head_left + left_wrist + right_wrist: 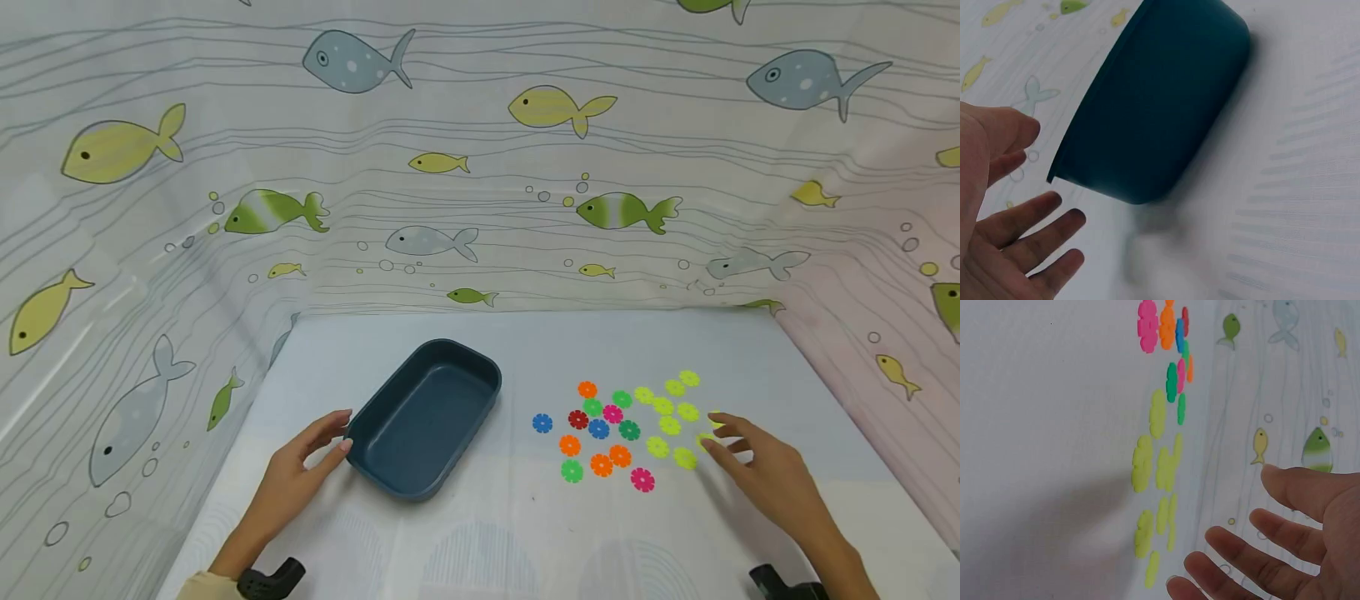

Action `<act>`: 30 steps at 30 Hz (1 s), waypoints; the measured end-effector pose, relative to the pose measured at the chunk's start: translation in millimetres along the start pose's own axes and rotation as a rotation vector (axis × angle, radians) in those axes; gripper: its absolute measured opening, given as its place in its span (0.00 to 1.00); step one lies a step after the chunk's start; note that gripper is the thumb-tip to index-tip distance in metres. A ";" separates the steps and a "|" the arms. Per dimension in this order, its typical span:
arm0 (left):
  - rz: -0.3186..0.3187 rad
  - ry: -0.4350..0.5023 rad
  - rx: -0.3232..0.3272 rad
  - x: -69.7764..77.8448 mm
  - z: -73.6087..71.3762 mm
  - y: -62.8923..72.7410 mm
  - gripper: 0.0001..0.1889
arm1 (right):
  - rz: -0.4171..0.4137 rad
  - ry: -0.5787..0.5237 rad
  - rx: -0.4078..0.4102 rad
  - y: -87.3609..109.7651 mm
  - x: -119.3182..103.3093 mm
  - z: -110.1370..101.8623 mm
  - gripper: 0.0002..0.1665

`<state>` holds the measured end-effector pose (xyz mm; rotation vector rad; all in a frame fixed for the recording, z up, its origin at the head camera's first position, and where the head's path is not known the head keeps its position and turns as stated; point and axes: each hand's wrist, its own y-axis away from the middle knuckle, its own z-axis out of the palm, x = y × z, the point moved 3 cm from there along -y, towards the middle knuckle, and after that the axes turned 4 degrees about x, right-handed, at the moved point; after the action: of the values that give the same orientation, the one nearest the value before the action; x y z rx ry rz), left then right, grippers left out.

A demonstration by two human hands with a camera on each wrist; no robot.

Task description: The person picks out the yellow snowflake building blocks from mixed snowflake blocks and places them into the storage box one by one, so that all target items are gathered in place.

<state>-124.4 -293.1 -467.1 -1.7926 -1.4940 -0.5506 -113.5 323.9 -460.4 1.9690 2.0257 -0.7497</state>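
Note:
A dark blue-green rectangular plastic bin [423, 417] stands at an angle on the white-covered table. My left hand [296, 462] is at its left end, thumb and fingertips right by the rim. In the left wrist view the fingers [1041, 240] are spread and loosely bent, with nothing held. Over on the right, my right hand [772, 471] hovers by the yellow flower-shaped discs [670, 425], overlapping the outermost of them in the head view. Its fingers [1222, 544] are apart and hold nothing in the right wrist view.
Left of the yellow discs lie several notched discs in other colours: orange [570, 446], blue [542, 423], green [629, 430], pink [642, 480] and dark red [578, 419]. A fish-patterned curtain [480, 192] surrounds the table [510, 533] at the back and sides.

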 end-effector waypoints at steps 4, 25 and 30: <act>-0.044 0.123 -0.059 -8.9 1.0 1.7 0.25 | 0.028 -0.038 -0.040 0.9 2.6 4.1 0.31; -0.114 0.341 -0.089 -27.0 16.3 2.6 0.21 | 0.119 -0.087 -0.125 5.7 25.5 17.1 0.31; -0.136 0.364 -0.083 -29.6 20.5 -0.1 0.22 | 0.135 -0.104 -0.131 4.9 27.0 23.8 0.31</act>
<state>-133.9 -297.0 -501.6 -1.5556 -1.3584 -0.9635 -115.3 335.4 -494.8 1.9286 1.8140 -0.6572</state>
